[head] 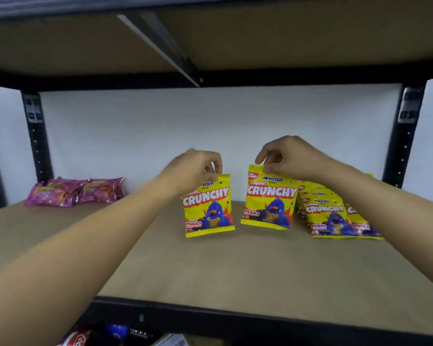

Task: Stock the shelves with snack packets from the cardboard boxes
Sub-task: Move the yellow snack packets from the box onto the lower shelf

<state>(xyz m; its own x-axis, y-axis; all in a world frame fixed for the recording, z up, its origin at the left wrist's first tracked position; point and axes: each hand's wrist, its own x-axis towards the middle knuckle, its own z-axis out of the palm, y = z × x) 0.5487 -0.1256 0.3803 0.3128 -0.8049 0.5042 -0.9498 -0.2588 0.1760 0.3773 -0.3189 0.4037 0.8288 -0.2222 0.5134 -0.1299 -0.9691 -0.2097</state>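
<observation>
Brown board forms the shelf (210, 270), and both bare arms reach in over its black front edge. The left hand (195, 168) pinches the top edge of a yellow snack packet (208, 208), holding it upright above the board. The right hand (285, 157) pinches another packet (269, 198), just beside a leaning row of packets (328, 211). Pink packets (75, 191) lie far left by the wall.
</observation>
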